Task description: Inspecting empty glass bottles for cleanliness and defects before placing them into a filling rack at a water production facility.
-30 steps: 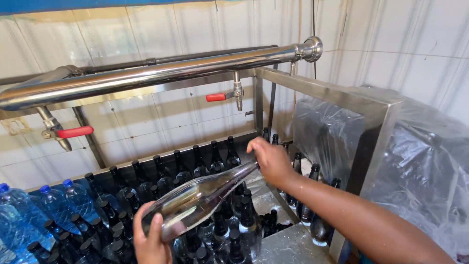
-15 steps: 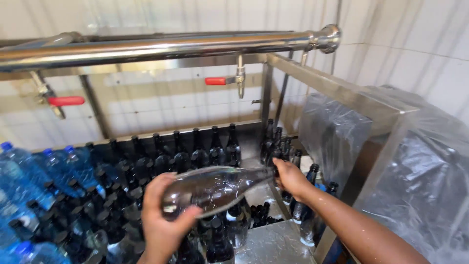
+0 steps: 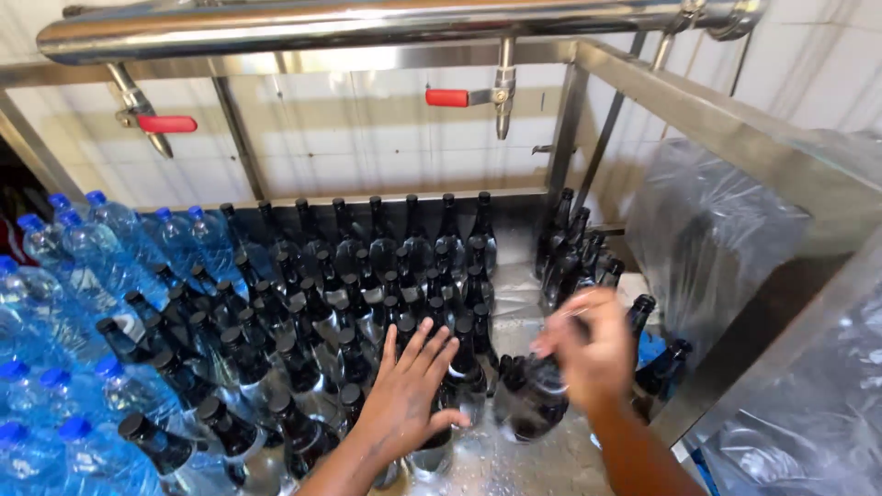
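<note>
Bottle [image 3: 533, 409] went from sideways to upright among the black-capped batch [image 3: 367, 276]; right hand [image 3: 588, 354] grips its neck (blurred), left hand [image 3: 409, 395] spread beside it.

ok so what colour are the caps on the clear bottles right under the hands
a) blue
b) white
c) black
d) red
c, the clear bottles packed under the left hand and right hand all have black caps, while the blue caps sit on the blue-tinted bottles off to the left, and red shows only on the valve handles.
</note>
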